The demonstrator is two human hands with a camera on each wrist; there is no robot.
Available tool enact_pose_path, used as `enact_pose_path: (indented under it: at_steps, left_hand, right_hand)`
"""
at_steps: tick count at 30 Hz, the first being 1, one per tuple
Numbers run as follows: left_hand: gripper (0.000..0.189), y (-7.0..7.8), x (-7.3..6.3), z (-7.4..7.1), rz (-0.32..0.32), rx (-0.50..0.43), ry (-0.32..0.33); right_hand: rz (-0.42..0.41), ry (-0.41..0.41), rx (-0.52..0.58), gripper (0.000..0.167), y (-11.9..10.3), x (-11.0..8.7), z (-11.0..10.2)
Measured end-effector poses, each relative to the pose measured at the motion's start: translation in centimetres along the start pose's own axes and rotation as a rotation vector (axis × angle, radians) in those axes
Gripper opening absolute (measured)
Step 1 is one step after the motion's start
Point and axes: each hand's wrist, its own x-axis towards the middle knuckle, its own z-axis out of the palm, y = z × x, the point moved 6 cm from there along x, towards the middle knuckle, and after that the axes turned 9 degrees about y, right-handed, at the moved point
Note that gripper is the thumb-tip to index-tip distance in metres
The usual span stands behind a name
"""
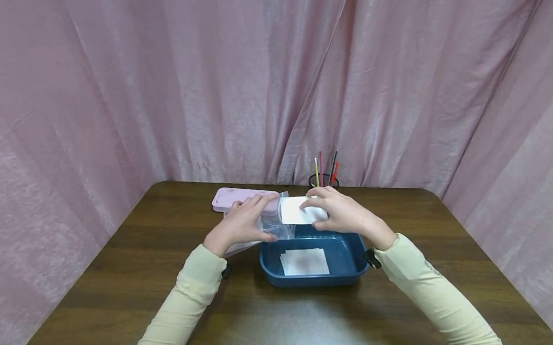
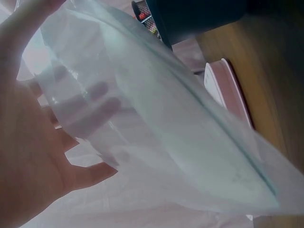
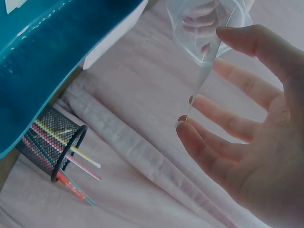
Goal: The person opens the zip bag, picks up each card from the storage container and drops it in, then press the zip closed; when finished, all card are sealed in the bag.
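Pale yellow sleeves (image 1: 176, 310) up front, cut off at the near edge, hands working over a blue tray (image 1: 314, 281).
Left hand (image 1: 242, 225) is gripping a clear bag (image 1: 278, 227), right hand (image 1: 348, 211) pinching a white sheet (image 1: 291, 211) at its mouth; can't tell how far in it goes. More white sheets (image 1: 304, 263) sit in the tray. Far left, pink case (image 1: 236, 196), partly covered; pen cup (image 3: 45, 133) mostly hidden behind the right hand.

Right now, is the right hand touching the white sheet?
Touching. The right wrist view shows it: the right hand holds the white sheet, seen edge-on, between its thumb and fingers.
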Motion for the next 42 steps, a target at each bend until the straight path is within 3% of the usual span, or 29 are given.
enact_pose_path:
  at_steps: [8, 16, 25, 29, 35, 42]
  left_hand:
    - [0.101, 0.5, 0.1, 0.3, -0.017, -0.035, -0.025]
    - [0.102, 1.5, 0.6, 0.4, 0.010, -0.031, -0.027]
    - [0.100, 1.8, 0.5, 0.4, 0.012, -0.022, -0.040]
    - [0.100, 1.6, 0.7, 0.5, 0.014, -0.024, -0.026]
    - [0.101, 0.8, 0.7, 0.2, 0.004, -0.046, -0.008]
    - [0.102, -0.8, 0.4, -2.1, -0.045, -0.157, 0.103]
  right_hand:
    - [0.004, 0.001, -0.003, 0.038, 0.1, 0.0, 0.4]
    - [-0.111, 0.075, 0.126, 0.036, -1.4, 0.5, 0.3]
    - [-0.086, 0.081, 0.191, 0.039, -1.4, 0.7, 1.2]
    - [-0.096, 0.124, 0.202, 0.035, -1.3, 0.6, 1.0]
    - [-0.039, 0.198, 0.192, 0.026, -0.7, 0.4, 0.2]
    - [0.071, 0.239, 0.126, 0.019, 0.7, 0.4, -0.1]
